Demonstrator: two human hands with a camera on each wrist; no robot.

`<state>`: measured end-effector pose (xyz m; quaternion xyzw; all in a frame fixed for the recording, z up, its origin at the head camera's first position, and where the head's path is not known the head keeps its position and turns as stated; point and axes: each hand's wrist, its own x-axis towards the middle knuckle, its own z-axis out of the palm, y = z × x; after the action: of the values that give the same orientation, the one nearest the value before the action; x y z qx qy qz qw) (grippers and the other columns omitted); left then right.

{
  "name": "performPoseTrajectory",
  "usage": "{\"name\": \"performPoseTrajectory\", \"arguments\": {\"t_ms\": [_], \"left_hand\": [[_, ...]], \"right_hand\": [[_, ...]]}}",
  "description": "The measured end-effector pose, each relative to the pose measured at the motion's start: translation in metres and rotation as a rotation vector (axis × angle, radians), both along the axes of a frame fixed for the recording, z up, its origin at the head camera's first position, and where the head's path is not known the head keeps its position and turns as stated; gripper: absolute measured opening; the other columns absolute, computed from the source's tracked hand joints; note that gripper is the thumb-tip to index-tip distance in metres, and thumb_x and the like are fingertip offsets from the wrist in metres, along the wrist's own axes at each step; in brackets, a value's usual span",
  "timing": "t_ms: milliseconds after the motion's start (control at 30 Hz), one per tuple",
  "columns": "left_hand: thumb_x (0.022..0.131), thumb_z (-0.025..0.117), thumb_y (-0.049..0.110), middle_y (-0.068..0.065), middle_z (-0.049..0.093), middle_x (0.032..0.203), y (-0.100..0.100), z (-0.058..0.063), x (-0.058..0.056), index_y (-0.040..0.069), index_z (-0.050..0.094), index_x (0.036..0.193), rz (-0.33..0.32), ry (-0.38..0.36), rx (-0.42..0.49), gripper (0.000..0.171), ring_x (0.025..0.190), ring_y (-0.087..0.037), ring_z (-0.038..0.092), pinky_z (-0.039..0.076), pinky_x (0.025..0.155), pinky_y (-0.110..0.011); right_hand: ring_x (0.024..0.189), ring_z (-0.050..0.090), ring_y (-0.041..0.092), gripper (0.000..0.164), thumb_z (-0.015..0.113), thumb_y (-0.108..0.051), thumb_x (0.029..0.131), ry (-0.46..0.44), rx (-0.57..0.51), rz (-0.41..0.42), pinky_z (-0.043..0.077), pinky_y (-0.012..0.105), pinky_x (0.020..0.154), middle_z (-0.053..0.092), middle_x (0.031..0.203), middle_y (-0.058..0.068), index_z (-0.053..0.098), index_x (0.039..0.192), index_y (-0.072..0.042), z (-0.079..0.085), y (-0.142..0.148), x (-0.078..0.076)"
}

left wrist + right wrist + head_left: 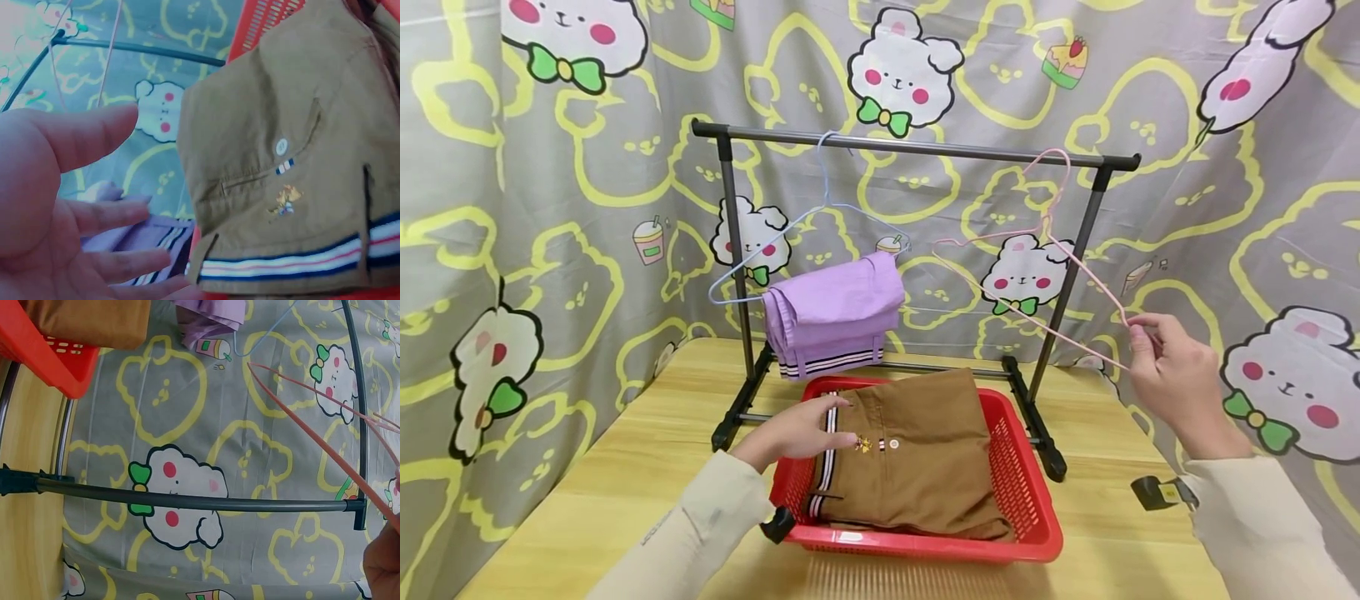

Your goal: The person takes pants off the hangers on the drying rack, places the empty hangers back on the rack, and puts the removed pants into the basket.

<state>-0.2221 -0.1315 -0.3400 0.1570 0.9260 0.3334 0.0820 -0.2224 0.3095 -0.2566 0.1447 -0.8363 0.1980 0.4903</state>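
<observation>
1. One perforated red basket [925, 546], on the wooden table [587, 492].
2. My left hand [797, 429], fingers spread, above the basket's left part, at the striped waistband; contact, I cannot tell.
3. One pair of brown trousers [932, 483], folded, lying in the basket.
4. My right hand [1180, 375], raised right of the basket, thumb and fingers pinching a lower corner of the next item.
5. One pink hanger [1049, 221], above and behind the basket's right side; whether its hook bears on the rail, I cannot tell.
6. One pair of purple trousers [835, 292], behind the basket's left half, folded over a blue hanger [827, 187].
7. One rack [947, 148], standing behind the basket.
8. One patterned curtain [820, 67], farthest behind the basket.
</observation>
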Motion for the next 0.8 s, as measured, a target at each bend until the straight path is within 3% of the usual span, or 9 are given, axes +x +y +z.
{"name": "performPoseTrajectory", "arguments": {"t_ms": [233, 433, 633, 800], "left_hand": [[0.088, 0.072, 0.032, -0.026, 0.032, 0.149, -0.017, -0.011, 0.014, 0.001, 0.031, 0.149, 0.153, 0.019, 0.115, 0.079, 0.135, -0.045, 0.031, 0.027, 0.105, -0.062], [0.089, 0.072, 0.023, -0.029, 0.025, 0.152, -0.023, -0.027, 0.021, -0.003, 0.021, 0.151, 0.232, 0.048, 0.201, 0.085, 0.137, -0.048, 0.025, 0.023, 0.107, -0.062], [0.089, 0.069, 0.017, -0.032, 0.035, 0.145, -0.024, -0.046, 0.023, 0.001, 0.017, 0.152, 0.318, 0.013, 0.263, 0.083, 0.127, -0.050, 0.040, 0.034, 0.100, -0.062], [0.088, 0.063, 0.003, -0.032, 0.045, 0.135, -0.023, -0.060, 0.021, 0.003, 0.020, 0.152, 0.363, -0.031, 0.387, 0.077, 0.113, -0.043, 0.053, 0.048, 0.087, -0.055]], "right_hand": [[0.064, 0.029, -0.018, 0.016, 0.056, -0.006, 0.091, 0.081, 0.027, 0.018, 0.029, 0.025, 0.052, 0.063, 0.070, 0.016, 0.064, 0.100, 0.004, 0.005, -0.003, -0.004], [0.059, 0.030, -0.014, 0.015, 0.056, -0.007, 0.092, 0.076, 0.033, 0.004, 0.028, 0.025, 0.050, 0.063, 0.071, 0.016, 0.064, 0.100, 0.004, 0.010, -0.003, -0.006], [0.061, 0.029, -0.017, 0.017, 0.054, -0.008, 0.093, 0.068, 0.017, -0.002, 0.028, 0.025, 0.051, 0.065, 0.074, 0.018, 0.063, 0.099, 0.005, 0.015, -0.003, -0.008], [0.064, 0.029, -0.015, 0.020, 0.051, -0.010, 0.095, 0.066, -0.015, -0.016, 0.031, 0.036, 0.055, 0.063, 0.076, 0.019, 0.062, 0.100, 0.006, 0.022, -0.006, -0.011]]}}
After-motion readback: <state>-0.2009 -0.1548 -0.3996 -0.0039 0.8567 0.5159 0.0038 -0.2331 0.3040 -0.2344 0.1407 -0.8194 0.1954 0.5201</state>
